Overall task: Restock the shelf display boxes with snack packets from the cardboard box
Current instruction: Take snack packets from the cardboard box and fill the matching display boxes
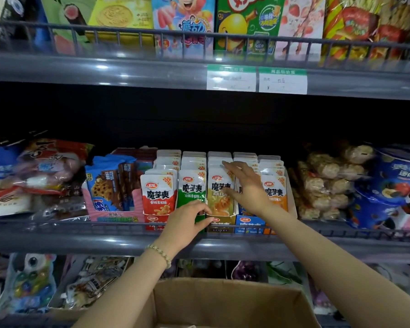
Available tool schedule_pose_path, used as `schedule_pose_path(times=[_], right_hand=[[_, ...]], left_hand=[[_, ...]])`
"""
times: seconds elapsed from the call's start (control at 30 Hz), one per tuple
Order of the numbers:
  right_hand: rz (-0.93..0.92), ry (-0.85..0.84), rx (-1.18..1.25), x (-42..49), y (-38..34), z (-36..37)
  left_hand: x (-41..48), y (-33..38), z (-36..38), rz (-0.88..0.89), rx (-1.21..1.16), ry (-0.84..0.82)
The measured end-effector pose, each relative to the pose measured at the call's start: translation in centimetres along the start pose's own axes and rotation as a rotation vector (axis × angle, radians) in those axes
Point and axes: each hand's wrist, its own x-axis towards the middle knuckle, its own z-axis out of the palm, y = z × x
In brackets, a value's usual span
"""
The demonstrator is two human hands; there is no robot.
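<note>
Five display boxes stand side by side on the middle shelf, each filled with upright snack packets: red, green, yellow, blue and orange. My left hand rests on the front of the green display box, fingers curled against its lower edge. My right hand lies with straight fingers across the tops of the yellow and blue rows, covering the blue packets. The open cardboard box sits below at the bottom centre; its contents are out of view.
A pink box of blue cookie packets stands left of the display boxes, bagged snacks to the right. A wire rail runs along the shelf front. The upper shelf carries snack cartons and price tags.
</note>
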Motion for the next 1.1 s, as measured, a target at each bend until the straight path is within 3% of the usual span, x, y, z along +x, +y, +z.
schedule_pose_path(times=[0.13, 0.33, 0.63, 0.83, 0.97, 1.1], right_hand=[[-0.026, -0.026, 0.001, -2.2, -1.2, -0.9], [-0.092, -0.195, 0.07, -9.6, -4.4, -0.6], [0.064, -0.422, 0.069, -22.1, -4.0, 3.5], [0.235, -0.727, 0.034, -28.0, -1.8, 7.6], [0.499, -0.891, 0.196, -29.9, -1.2, 10.7], [0.701, -0.92, 0.327, -31.4, -0.7, 13.3]], left_hand=[[-1.6, 0.2, -0.3, 0.01, 0.055, 0.006], [-7.1, 0.1, -0.2, 0.073, 0.151, 0.077], [-16.3, -2.1, 4.5, -0.054, 0.202, -0.188], [-18.4, -2.7, 8.8, -0.1, 0.19, -0.362], [-19.2, -2.6, 11.6, -0.163, 0.186, -0.504], [-19.8, -3.8, 13.0, -0.305, 0.142, -0.65]])
